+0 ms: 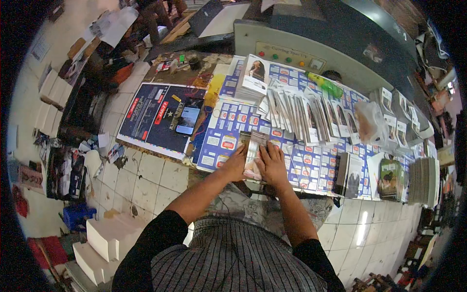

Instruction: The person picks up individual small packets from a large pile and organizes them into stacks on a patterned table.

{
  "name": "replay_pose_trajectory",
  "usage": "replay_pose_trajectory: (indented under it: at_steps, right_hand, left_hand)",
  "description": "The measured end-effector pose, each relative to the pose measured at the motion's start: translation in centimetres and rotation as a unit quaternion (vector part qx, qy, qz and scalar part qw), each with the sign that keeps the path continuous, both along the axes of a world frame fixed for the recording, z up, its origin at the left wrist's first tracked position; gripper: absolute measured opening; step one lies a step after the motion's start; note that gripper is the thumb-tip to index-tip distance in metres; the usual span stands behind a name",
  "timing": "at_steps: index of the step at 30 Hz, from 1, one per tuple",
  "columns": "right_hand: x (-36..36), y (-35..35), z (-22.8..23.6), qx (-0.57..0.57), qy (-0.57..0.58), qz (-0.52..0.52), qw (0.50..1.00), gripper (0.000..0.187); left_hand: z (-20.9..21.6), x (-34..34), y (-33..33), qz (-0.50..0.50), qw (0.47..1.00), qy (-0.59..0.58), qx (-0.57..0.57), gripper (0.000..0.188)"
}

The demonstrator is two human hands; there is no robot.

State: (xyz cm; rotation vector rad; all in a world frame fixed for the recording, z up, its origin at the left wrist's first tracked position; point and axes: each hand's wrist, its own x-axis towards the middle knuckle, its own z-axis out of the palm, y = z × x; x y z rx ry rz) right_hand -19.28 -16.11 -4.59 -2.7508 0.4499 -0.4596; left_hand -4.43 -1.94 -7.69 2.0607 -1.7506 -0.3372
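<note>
Touching a small picture-card stack (254, 152) from both sides, on blue-patterned sheets (214, 138), near their front edge. Laying right hand (274, 166) open and flat on top; setting left hand (234, 165) against left side, unable to tell its grip (underside hidden). Fanned out beyond: picture packets (307, 117).

Phone (188, 120), screen lit, on a dark poster (148, 113), left side of the table (168, 77). Beyond: machine panel (284, 55), coloured buttons in a row. Below it, a green clear thing (332, 89), perhaps a bottle; I can't quite tell. White blocks (114, 235) piled low left. Floor (155, 168): pale tiles.
</note>
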Motion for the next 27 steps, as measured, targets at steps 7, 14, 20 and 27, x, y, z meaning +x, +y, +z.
replay_pose_trajectory:
  at_steps: [7,14,20,27]
  right_hand:
    - [0.3,0.2,0.1,0.029,0.01,0.021,0.999,0.061]
    - [2.4,1.0,-0.2,0.016,0.053,0.053,0.997,0.074]
    - [2.8,1.7,-0.2,-0.032,0.085,0.032,0.995,0.085]
    - [2.9,1.8,0.2,-0.025,0.086,0.029,0.996,0.087]
  left_hand:
    - [2.7,4.0,4.2,0.054,0.99,-0.101,0.076,0.056]
    - [2.5,4.4,3.9,0.042,0.989,-0.125,0.069,0.058]
    - [1.6,4.9,4.1,0.05,0.995,-0.076,0.044,0.065]
    - [3.6,5.8,4.4,-0.03,0.994,-0.031,0.105,0.1]
